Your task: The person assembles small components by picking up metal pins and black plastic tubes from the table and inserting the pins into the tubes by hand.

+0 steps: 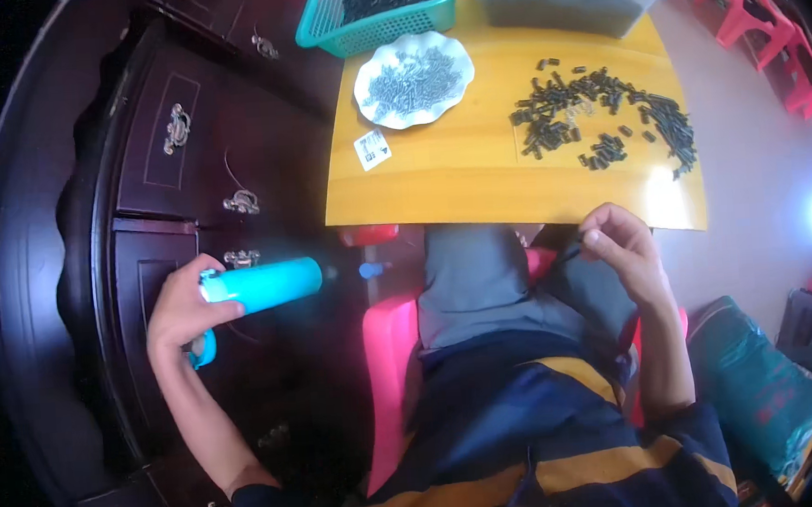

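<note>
My left hand (180,305) is wrapped round the neck end of a turquoise bottle (274,283), which lies nearly level in the air left of the table, beside the dark cabinet. A turquoise loop or lid (204,350) hangs below that hand. At the table's near edge, over my lap, the fingers of my right hand (630,252) are pinched on a small dark piece (573,247), mostly hidden by the fingertips. Small black cylindrical pieces (560,101) are spread across the right part of the yellow table (457,179).
A white scalloped plate (367,105) of small metallic pieces stands by a white label (372,149). Behind are a green basket (391,36) and a clear bin (568,5), both holding black pieces. A dark cabinet (151,177) borders the left; pink stools (746,4) stand far right.
</note>
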Tool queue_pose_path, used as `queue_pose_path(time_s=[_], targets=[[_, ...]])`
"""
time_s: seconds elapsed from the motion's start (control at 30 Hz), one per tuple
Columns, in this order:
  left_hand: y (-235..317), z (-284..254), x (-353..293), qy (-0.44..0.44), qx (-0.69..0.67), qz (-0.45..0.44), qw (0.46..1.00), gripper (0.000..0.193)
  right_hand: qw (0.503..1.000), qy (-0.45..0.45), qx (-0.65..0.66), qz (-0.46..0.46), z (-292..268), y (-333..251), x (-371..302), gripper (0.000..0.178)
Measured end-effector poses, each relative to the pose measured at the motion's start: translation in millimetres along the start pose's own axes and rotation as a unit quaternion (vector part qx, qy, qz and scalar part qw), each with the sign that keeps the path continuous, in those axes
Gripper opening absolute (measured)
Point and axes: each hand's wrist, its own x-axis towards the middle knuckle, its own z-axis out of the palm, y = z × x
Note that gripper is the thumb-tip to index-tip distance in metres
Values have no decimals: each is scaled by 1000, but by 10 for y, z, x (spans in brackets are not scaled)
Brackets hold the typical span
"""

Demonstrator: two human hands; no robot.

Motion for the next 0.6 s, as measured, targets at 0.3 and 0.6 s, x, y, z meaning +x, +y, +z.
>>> queue_pose_path(time_s=[0.3, 0.6], targets=[[414, -738, -452, 58, -25, 104, 993, 54, 996, -46, -24, -76, 87, 347, 94, 16], [-320, -461, -75, 74, 63, 113, 989, 56, 986, -16, -47, -157, 75, 419, 169, 14]])
